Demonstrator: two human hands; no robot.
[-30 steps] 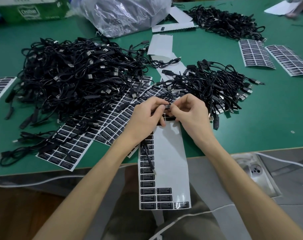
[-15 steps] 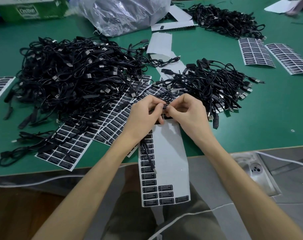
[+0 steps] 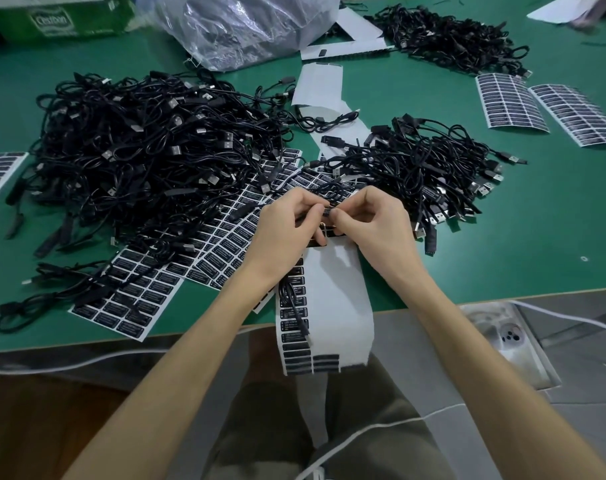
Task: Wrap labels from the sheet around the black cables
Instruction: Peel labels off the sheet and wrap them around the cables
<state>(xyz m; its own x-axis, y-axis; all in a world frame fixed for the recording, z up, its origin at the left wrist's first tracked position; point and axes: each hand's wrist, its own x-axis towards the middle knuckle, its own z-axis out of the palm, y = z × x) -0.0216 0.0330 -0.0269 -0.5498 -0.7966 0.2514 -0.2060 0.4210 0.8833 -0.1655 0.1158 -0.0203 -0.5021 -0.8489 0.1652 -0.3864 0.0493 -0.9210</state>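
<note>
My left hand (image 3: 287, 226) and my right hand (image 3: 374, 223) meet over the mostly peeled label sheet (image 3: 332, 306) that hangs off the table's front edge. Between their fingertips they pinch a small black label (image 3: 329, 212) on a thin black cable; the cable's loose end (image 3: 294, 306) dangles below my left wrist over the sheet. A big heap of black cables (image 3: 138, 150) lies to the left. A smaller heap (image 3: 429, 171) sits right behind my right hand. Full label sheets (image 3: 177, 268) spread under the left heap.
The green table (image 3: 536, 237) ends just below my wrists. Two more label sheets (image 3: 509, 100) lie at the right rear, a third cable pile (image 3: 457, 39) behind them. A clear plastic bag (image 3: 246, 26) and a green box (image 3: 59, 19) stand at the back.
Both hands stay together at the same spot; the fingers have shifted slightly around the label on the cable. The view has dipped a little.
</note>
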